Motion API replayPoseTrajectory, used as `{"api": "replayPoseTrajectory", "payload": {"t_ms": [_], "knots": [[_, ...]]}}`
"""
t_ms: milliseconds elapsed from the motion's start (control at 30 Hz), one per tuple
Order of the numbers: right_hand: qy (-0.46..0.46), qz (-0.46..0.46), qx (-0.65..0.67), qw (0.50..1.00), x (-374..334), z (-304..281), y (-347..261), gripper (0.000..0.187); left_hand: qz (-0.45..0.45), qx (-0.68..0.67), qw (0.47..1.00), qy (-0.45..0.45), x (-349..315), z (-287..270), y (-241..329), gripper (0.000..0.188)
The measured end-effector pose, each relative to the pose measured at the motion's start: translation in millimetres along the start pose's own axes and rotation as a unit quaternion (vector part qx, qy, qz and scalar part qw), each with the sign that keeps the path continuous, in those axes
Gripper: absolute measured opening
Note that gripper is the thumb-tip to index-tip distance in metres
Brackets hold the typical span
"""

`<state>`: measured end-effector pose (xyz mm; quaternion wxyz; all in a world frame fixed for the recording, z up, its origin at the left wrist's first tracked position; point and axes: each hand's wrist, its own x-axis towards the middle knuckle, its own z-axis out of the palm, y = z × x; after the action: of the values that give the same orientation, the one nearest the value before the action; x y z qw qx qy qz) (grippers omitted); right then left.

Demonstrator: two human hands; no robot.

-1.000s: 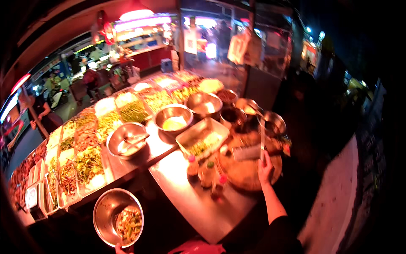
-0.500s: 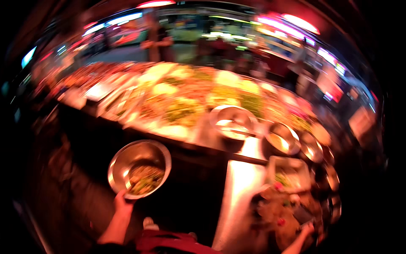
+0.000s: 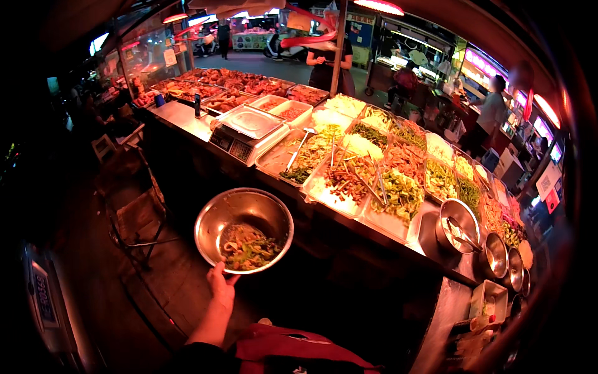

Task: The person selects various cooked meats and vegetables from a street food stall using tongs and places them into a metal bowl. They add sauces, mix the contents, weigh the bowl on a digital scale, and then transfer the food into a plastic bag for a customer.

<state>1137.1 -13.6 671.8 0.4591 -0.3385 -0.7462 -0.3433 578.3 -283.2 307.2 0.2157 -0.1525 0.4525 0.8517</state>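
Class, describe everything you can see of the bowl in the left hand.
The bowl is round, deep and shiny, metal by its look, with a thin rim. Its open mouth tilts toward the viewer. Mixed green and brownish food lies inside, toward the near side. The left hand grips the near rim, holding it in front of the counter.

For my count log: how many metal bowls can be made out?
4 clearly: one bowl in the left hand, then a near bowl, middle bowl and far bowl at the picture's right; darkness beyond may hide more.
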Motion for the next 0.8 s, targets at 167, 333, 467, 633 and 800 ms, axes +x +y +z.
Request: {"api": "replayPoseTrajectory", "payload": {"t_ms": [167, 333, 467, 633, 800], "knots": [[-0.215, -0.224, 0.254, 0.916, 56, 162, -265, 0.016, 0.086, 0.034, 0.994, 0.051, 78, -8, 107, 0.016], [-0.418, -0.176, 0.429, 0.781, 33, 237, -377, 0.013, 0.035, 0.013, 0.996, -0.079, 177, 53, 162, 0.022], [-0.602, 0.048, 0.486, 0.632, -85, 339, -450, 0.02, 0.027, 0.018, 0.994, -0.102, 235, 127, 192, 0.037], [-0.581, 0.265, 0.472, 0.608, -108, 419, -533, 0.032, -0.012, 0.048, 0.99, -0.129, 320, 193, 223, 0.035], [-0.464, 0.197, 0.55, 0.666, -13, 484, -580, 0.022, -0.116, 0.076, 0.973, -0.185, 431, 254, 219, 0.028]]}}
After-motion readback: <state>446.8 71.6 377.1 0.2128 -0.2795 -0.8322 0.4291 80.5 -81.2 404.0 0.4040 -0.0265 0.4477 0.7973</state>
